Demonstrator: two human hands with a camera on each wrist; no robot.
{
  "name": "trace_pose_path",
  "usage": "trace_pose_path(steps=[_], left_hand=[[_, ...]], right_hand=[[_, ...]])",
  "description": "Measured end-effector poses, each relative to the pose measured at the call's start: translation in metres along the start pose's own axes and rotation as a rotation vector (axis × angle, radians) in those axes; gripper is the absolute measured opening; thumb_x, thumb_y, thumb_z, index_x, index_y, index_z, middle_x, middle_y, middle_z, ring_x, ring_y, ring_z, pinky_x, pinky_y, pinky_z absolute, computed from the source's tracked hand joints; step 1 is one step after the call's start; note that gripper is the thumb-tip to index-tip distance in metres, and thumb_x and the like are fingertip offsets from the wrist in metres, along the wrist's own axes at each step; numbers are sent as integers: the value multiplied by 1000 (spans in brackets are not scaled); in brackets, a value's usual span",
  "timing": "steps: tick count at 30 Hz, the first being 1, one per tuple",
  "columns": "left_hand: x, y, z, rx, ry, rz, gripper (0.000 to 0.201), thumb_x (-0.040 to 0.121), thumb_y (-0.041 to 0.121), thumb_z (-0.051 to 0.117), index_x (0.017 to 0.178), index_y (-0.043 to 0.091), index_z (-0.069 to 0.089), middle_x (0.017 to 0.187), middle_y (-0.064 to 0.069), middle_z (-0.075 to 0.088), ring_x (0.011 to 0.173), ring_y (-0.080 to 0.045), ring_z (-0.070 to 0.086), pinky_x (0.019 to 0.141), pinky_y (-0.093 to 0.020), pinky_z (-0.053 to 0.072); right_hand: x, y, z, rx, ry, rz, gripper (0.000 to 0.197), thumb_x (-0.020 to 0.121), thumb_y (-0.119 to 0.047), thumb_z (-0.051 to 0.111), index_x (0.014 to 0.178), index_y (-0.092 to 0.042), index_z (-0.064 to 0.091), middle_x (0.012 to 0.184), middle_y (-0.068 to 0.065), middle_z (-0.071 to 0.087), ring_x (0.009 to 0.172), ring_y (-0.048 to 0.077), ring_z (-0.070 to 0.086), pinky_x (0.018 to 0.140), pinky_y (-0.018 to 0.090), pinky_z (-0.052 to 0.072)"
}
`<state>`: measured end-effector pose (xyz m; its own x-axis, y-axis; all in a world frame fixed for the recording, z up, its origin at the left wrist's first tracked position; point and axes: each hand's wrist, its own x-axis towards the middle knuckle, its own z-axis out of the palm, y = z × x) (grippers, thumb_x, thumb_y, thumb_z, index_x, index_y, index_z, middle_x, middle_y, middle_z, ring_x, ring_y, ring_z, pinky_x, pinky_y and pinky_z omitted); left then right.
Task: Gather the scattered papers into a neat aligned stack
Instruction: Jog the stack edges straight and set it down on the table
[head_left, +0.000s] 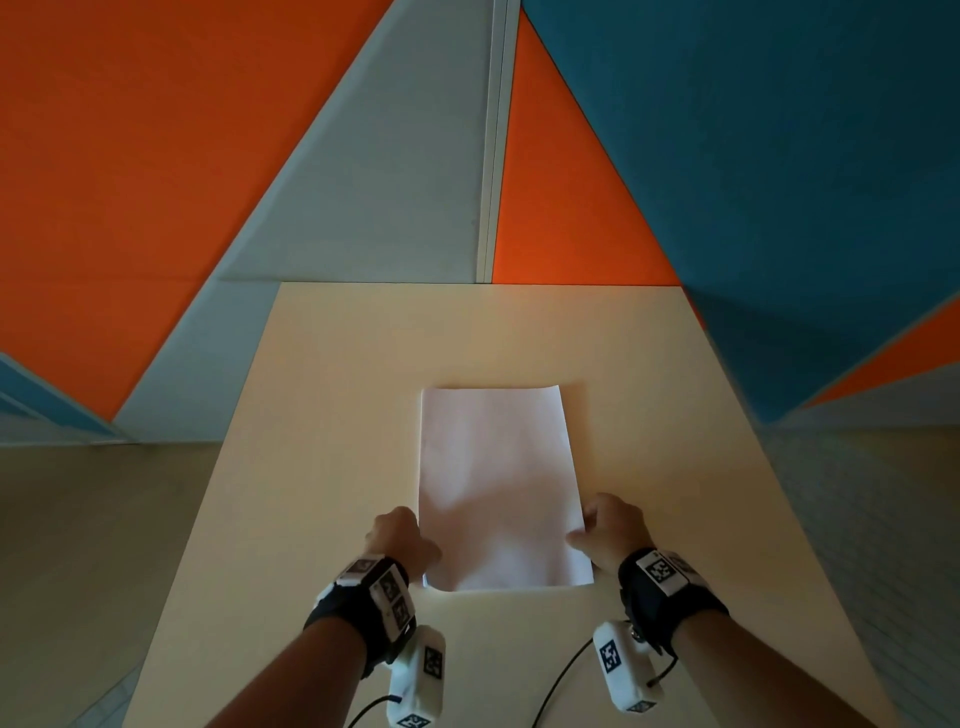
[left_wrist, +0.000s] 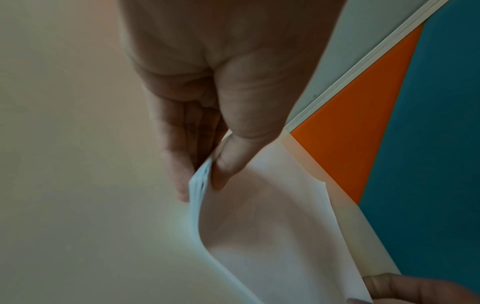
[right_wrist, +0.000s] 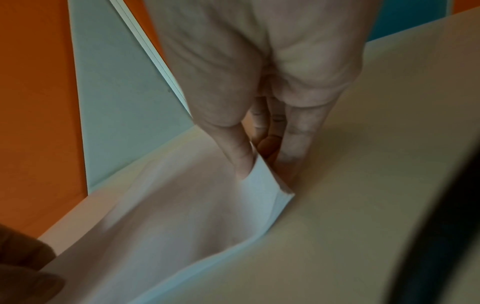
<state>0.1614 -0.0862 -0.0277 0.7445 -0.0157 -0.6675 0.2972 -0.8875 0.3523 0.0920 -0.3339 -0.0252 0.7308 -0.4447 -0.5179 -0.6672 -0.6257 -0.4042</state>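
Your papers (head_left: 498, 488) are plain white, blue-tinted at the edges in the wrist views. Your table (head_left: 332, 395) is pale cream. Behind it the wall (head_left: 156, 156) shows orange, teal and light grey triangles. Your wristbands (head_left: 363, 618) are black, carrying white blocks with black-and-white square markers.

Both forearms reach forward side by side, wrists banded. The left hand (head_left: 400, 538) and the right hand (head_left: 610, 530) mirror each other — thumb on top, fingers (left_wrist: 176, 164) curled beneath, each pinching a paper stack (head_left: 498, 488) edge.
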Motion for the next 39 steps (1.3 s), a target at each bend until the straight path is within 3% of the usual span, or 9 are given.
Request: trace_pose_path(steps=[5, 10, 15, 20, 26, 30, 33, 36, 39], left_hand=[[1, 1, 0, 28, 7, -15, 23, 71, 17, 69, 89, 2, 68, 90, -12, 70, 80, -26, 69, 54, -23, 44], [-4, 8, 5, 137, 62, -28, 28, 76, 18, 65, 99, 3, 68, 102, -13, 69, 93, -30, 68, 69, -26, 52], [-9, 0, -1, 68, 79, -23, 35, 75, 30, 66, 98, 3, 67, 98, -13, 71, 87, -30, 70, 67, -27, 53], [-9, -17, -2, -142, 70, 6, 25, 75, 28, 57, 72, 5, 66, 83, -16, 72, 73, -32, 71, 74, -39, 60], [-19, -15, 1, -242, 47, 35, 24, 71, 11, 51, 50, 6, 58, 66, -17, 69, 76, -35, 71, 74, -37, 58], [-19, -16, 1, -258, 55, 26, 26, 71, 8, 49, 46, 8, 53, 60, -12, 62, 72, -35, 69, 71, -35, 57], [-16, -19, 2, -284, 28, 20, 22, 70, 8, 48, 51, 4, 57, 60, -12, 62, 73, -36, 70, 73, -39, 60], [-7, -22, -5, -296, -28, -16, 22, 71, 9, 52, 72, -4, 70, 73, -18, 73, 71, -34, 73, 71, -41, 62], [-1, -21, -17, -314, 9, -25, 15, 83, 10, 55, 77, -1, 63, 88, -19, 72, 83, -34, 73, 75, -42, 61]], right_hand=[[-3, -1, 2, 3, 14, 15, 22, 77, -20, 71, 92, -8, 61, 94, 8, 67, 89, 26, 64, 73, 30, 51], [-7, -5, 0, -22, 57, 35, 26, 76, -20, 68, 98, -8, 61, 92, 5, 66, 89, 27, 65, 78, 33, 53], [-12, 4, -5, 39, 49, 54, 26, 78, -27, 71, 86, -4, 65, 88, 14, 69, 83, 27, 66, 74, 31, 53], [-18, 16, -7, 33, 1, 59, 19, 85, -10, 50, 65, -11, 49, 70, 10, 55, 69, 23, 47, 63, 27, 35], [-21, 12, -2, 9, -89, 37, 22, 79, 1, 47, 62, -4, 61, 69, 18, 67, 78, 33, 70, 62, 27, 47], [-21, 12, -2, 17, -92, 29, 22, 78, 0, 48, 71, 6, 67, 84, 23, 74, 85, 36, 72, 77, 37, 59], [-19, 13, -2, 30, -103, 30, 25, 79, -1, 48, 80, 7, 72, 87, 21, 75, 86, 36, 71, 82, 40, 59], [-13, 14, -6, 91, -104, 49, 26, 78, -2, 47, 82, 11, 70, 88, 25, 74, 87, 39, 72, 83, 47, 59], [-6, 13, -18, 150, -95, 97, 29, 81, -4, 48, 93, 13, 69, 84, 23, 74, 76, 35, 73, 78, 50, 61]])
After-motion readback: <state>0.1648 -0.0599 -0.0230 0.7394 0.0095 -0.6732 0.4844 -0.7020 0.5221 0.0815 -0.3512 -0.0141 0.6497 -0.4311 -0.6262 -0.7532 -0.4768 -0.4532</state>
